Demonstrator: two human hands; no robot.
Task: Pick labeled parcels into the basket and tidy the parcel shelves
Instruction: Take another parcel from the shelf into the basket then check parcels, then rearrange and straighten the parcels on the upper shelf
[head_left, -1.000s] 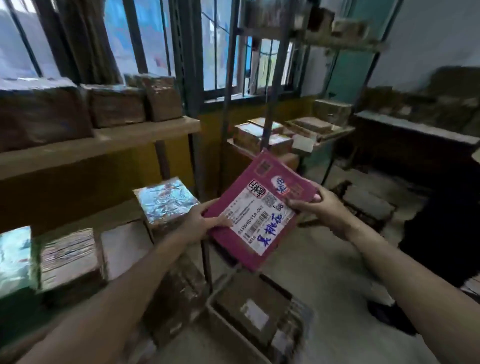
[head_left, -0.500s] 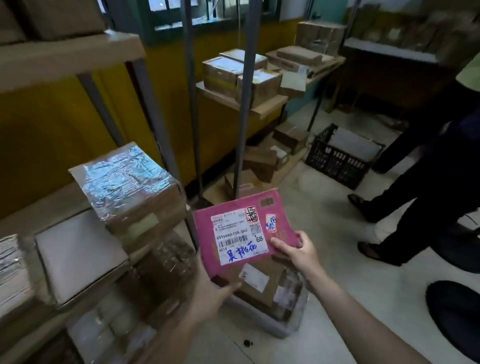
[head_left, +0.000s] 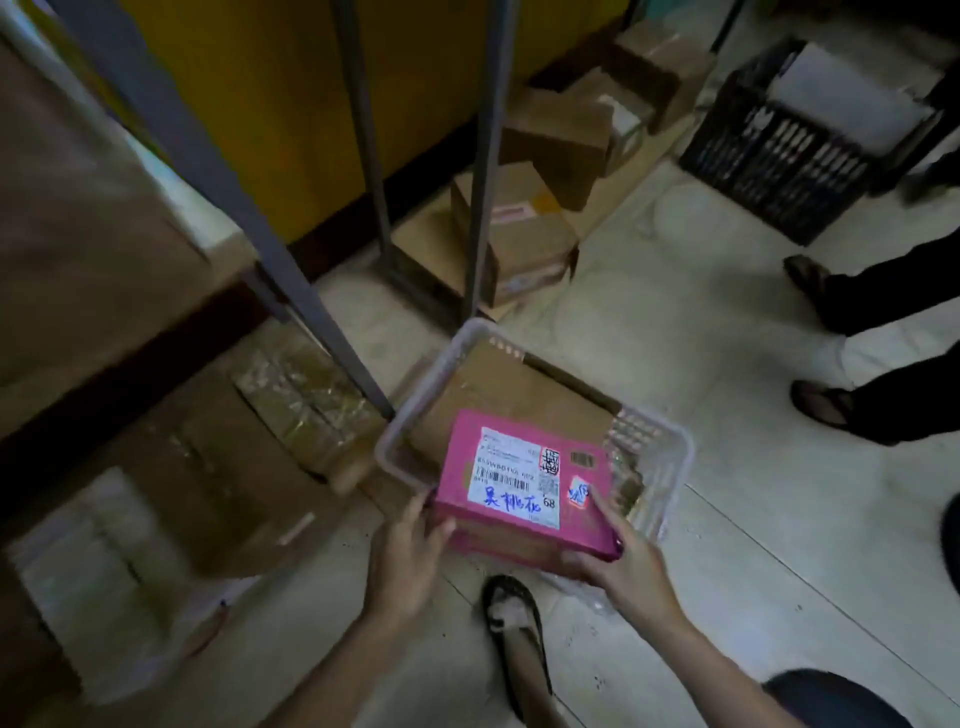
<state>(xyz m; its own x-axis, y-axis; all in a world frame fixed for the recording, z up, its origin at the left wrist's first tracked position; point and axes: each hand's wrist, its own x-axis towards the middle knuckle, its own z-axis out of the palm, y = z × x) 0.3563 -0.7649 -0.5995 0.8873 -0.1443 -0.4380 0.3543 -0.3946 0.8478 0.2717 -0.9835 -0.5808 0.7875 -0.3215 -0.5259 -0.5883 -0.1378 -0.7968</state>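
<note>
A flat pink parcel (head_left: 524, 483) with a white shipping label and blue handwriting lies level over the near end of a clear plastic basket (head_left: 670, 457) on the floor. My left hand (head_left: 410, 556) grips its near left corner. My right hand (head_left: 623, 566) holds its near right edge, thumb on top. Under the pink parcel a brown cardboard box (head_left: 509, 395) fills the basket. Whether the pink parcel rests on the box or hangs just above it, I cannot tell.
Grey shelf posts (head_left: 332, 332) stand left of the basket, with taped brown parcels (head_left: 270, 441) on the low shelf. More cartons (head_left: 519, 228) lie behind. A black crate (head_left: 779, 156) sits at far right. Another person's legs (head_left: 883, 374) stand to the right; my foot (head_left: 514, 634) is below the basket.
My view has tipped down to the floor. The pink parcel has come down from chest height to the basket, and my left hand has taken hold of it again.
</note>
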